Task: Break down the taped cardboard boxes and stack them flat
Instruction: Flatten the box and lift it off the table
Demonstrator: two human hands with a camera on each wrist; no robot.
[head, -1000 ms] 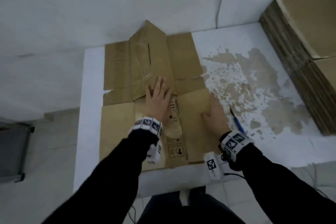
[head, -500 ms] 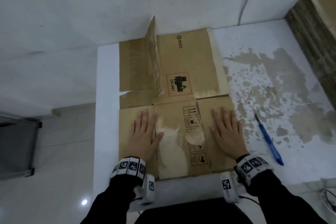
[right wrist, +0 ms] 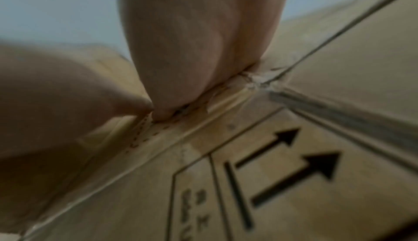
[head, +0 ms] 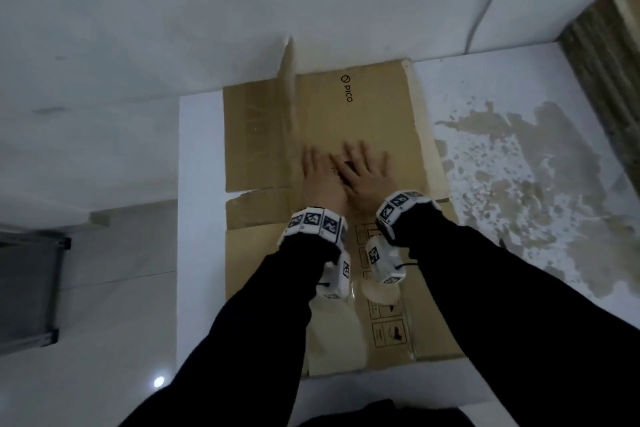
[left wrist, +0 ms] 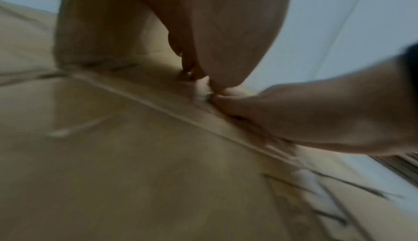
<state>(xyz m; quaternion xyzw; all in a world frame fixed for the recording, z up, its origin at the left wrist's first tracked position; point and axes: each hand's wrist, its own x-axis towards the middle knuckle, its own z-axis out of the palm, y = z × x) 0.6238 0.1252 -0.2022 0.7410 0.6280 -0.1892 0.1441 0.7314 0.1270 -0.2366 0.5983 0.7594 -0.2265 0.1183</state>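
Box [head: 363, 114], flattened on the table [head: 201, 184], long axis running away from me. My left hand [head: 320, 180] and right hand [head: 367, 177] press it with spread fingers; upright flap [head: 288, 80] just left of my left hand.

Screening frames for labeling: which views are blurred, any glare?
Head view: dim, mostly sharp; the "PICO" print on the cardboard box reads, fingers of both hands smeared; bright glare spot on the floor. Left wrist view: heavy blur throughout. Right wrist view: soft, but the arrows stay legible.
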